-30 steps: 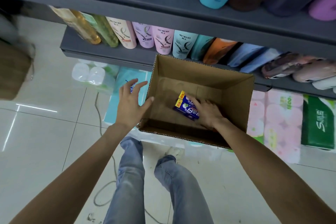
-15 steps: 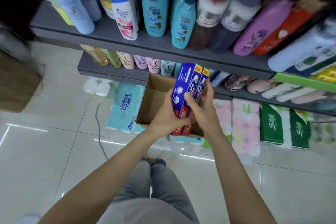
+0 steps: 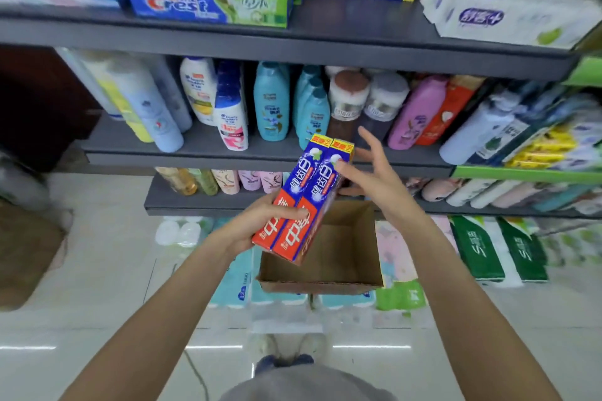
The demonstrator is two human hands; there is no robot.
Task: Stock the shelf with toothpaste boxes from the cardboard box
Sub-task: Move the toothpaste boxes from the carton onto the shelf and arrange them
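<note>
Gripping two toothpaste boxes with our left hand, we touch them with spread right hand fingers above the cardboard box.

"Crest" on green-blue toothpaste box

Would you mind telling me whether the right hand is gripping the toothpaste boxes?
No, the right hand is open with fingers spread, only a fingertip touching the toothpaste boxes, which the left hand holds.

Grey shelves cross the upper frame, lined with shampoo bottles at mid-height. Below lies a glossy pale tiled floor reflecting strip lights, with tissue packs at lower right. A dark brown panel stands at far left.
</note>
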